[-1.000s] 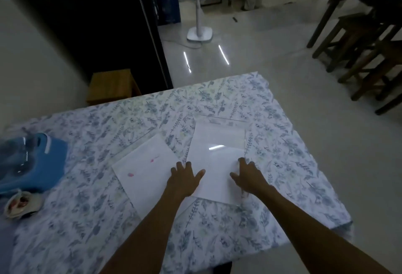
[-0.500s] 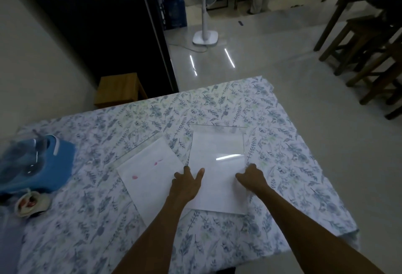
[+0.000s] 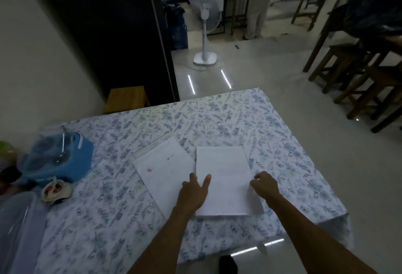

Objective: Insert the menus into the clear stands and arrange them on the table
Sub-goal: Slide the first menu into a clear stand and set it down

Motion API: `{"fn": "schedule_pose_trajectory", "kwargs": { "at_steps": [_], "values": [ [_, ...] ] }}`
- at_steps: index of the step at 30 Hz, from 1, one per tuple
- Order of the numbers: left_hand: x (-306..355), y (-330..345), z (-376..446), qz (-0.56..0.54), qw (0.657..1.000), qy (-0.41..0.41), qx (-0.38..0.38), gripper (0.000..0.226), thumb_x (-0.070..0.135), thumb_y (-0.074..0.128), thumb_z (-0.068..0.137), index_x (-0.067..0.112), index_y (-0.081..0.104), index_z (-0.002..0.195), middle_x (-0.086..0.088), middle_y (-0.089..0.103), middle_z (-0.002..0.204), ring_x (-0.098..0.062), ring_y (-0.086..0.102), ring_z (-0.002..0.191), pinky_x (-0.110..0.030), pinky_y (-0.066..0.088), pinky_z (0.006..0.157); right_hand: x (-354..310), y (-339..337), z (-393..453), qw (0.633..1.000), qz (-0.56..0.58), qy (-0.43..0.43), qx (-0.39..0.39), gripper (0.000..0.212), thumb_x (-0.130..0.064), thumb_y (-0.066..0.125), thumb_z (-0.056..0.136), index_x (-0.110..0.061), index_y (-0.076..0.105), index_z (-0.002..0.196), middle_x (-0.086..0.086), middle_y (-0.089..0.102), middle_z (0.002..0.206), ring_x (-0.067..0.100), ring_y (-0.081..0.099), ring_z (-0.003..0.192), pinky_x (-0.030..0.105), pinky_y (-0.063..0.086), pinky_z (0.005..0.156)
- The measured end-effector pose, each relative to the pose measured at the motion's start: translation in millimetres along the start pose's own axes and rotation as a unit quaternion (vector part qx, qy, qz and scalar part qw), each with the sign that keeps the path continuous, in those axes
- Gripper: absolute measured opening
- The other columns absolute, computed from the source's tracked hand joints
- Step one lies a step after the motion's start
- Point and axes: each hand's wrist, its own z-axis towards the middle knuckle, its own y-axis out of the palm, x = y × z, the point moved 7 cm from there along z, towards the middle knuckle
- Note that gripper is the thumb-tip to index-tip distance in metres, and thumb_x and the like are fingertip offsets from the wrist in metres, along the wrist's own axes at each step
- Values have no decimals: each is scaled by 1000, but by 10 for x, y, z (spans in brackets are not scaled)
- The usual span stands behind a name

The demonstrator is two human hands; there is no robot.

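Two white menu sheets lie flat side by side on the floral tablecloth (image 3: 217, 121). The left menu (image 3: 163, 171) carries small pink marks, and the faint edge of a clear stand shows along its upper left side. The right menu (image 3: 224, 171) lies inside a flat clear stand whose edge sticks out on the right (image 3: 257, 207). My left hand (image 3: 194, 191) rests flat with spread fingers on the right menu's left edge, partly over the left menu. My right hand (image 3: 264, 184) is curled at the right edge of that stand, fingertips pinched on it.
A blue container with a clear lid (image 3: 58, 160), a small bowl (image 3: 56, 190) and a clear plastic box (image 3: 17, 230) crowd the table's left end. The table's right edge (image 3: 322, 178) drops to the floor. Beyond stand a wooden stool (image 3: 126, 98), a fan (image 3: 204, 56), dark stools (image 3: 352, 73) and a person (image 3: 258, 12).
My right hand went from flat on the stand to curled at its right edge. Both hands drew back along the right menu. The glare on the stand is gone and the view tilted up.
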Motion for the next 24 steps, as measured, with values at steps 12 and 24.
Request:
{"fn": "schedule_pose_trajectory", "kwargs": {
  "at_steps": [12,24],
  "values": [
    [51,10,-687,-58,995,73,-19,36,23,50,99,12,47,132,-15,46,130,-27,55,113,-30,47,91,355,-520,-579,991,132,13,2,21,-2,60,91,-7,77,101,12,69,105,24,62,87,46,54,89],
    [227,-306,-721,-13,972,223,71,36,-5,52,92,15,73,115,-12,62,119,-25,63,109,-22,47,89,141,-817,-586,981,169,-59,-80,20,-16,61,96,-21,79,104,-1,66,117,21,61,105,43,53,90]
  ]
}}
